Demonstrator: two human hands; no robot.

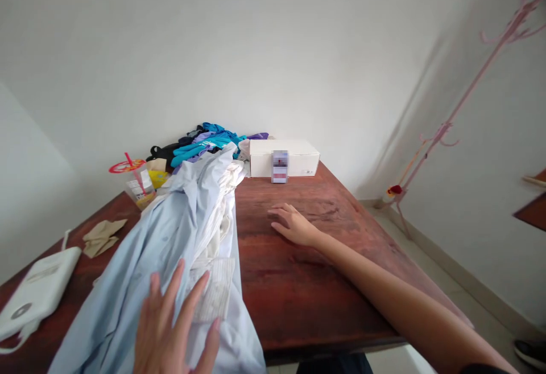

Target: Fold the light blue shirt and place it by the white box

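A: How would the shirt (166,231) handle?

B: Light and limp, I'd judge: thin cloth that creases readily and gives no stiffness to push against. Nothing fragile about it.

A: Where would you take hold?

B: By an edge, pinching fingers and thumb over a fold. Two spots well apart should keep it from bunching. The far end meets the clothes (219,139), so a tug could drag some along.

A: Where is it exactly?

B: Stretched lengthwise over the left part of the bench (307,317), with white cloth (219,223) along its right side.

A: And the hands?

B: The left hand (168,323) is over its near end, fingers spread wide, gripping nothing that I can see. Whether it touches, I can't tell.

A: The other?

B: The right hand (294,226) is apart from the shirt, to its right, low over bare wood, fingers loosely extended, nothing visible in them.
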